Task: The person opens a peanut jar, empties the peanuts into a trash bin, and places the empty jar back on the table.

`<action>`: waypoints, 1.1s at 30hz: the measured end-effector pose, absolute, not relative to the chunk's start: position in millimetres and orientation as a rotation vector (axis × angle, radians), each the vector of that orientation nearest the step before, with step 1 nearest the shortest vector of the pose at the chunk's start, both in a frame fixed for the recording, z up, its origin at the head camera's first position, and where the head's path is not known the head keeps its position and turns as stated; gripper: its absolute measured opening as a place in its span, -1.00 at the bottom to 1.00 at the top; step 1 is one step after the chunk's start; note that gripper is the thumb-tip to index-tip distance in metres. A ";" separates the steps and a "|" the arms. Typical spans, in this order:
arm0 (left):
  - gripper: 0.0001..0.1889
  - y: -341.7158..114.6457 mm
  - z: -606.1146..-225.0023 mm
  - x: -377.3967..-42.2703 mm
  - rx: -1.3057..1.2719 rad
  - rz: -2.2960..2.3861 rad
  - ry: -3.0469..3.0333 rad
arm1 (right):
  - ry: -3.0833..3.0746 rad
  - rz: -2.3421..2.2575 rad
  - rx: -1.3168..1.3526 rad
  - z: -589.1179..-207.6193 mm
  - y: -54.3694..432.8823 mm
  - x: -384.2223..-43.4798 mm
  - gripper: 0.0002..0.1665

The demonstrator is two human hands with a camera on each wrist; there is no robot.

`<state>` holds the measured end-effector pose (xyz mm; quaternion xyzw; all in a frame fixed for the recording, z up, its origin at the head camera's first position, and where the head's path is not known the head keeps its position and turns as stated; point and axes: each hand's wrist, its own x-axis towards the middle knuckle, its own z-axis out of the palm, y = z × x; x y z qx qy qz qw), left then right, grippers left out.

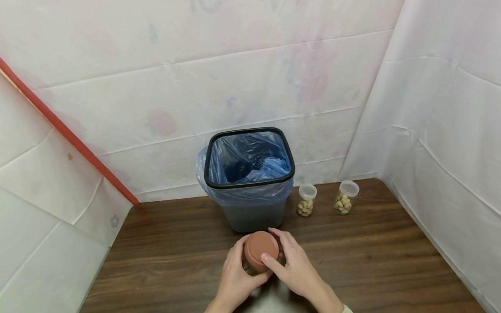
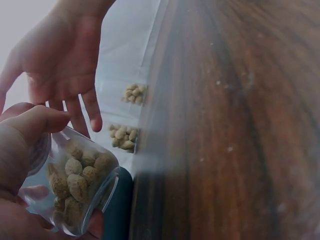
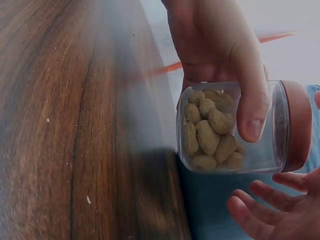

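My left hand (image 1: 236, 276) grips a clear plastic jar (image 3: 212, 132) with peanuts in it, thumb across the wall. A reddish-brown lid (image 1: 263, 245) covers the jar's mouth. In the head view my right hand (image 1: 295, 265) is at the jar's right side, its thumb overlapping the lid's edge. The right wrist view shows that hand's fingers (image 3: 260, 200) spread and relaxed beside the lid. Seen from the left wrist, the peanuts (image 2: 75, 180) lie at one end of the tilted jar, and the right palm faces it, fingers extended.
A grey bin (image 1: 254, 213) with a black rim and blue liner bag stands just beyond my hands. To its right are two smaller peanut jars (image 1: 305, 206) with translucent lids. Pale sheets surround the dark wooden table (image 1: 164, 252); a red strip (image 1: 66, 130) runs down the left side.
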<state>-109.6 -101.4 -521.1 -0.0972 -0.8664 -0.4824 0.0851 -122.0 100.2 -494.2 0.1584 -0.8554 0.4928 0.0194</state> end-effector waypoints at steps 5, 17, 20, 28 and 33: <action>-0.01 -99.7 -521.4 -107.2 -0.313 -1.391 -2.606 | -2.671 1.464 0.498 -493.7 99.7 -120.8 -0.14; 0.04 -98.2 -519.0 -105.8 -0.378 -1.234 -2.587 | -2.648 1.336 0.548 -489.1 101.6 -118.7 -0.14; 0.04 -98.0 -517.6 -106.3 -0.390 -1.197 -2.574 | -2.637 1.307 0.545 -487.9 101.8 -118.1 -0.13; 0.03 -98.8 -515.4 -107.1 -0.442 -1.112 -2.532 | -2.621 1.290 0.538 -480.8 101.4 -114.8 -0.07; 0.04 -99.5 -514.8 -106.5 -0.473 -1.065 -2.533 | -2.628 1.316 0.517 -472.8 103.1 -111.3 -0.03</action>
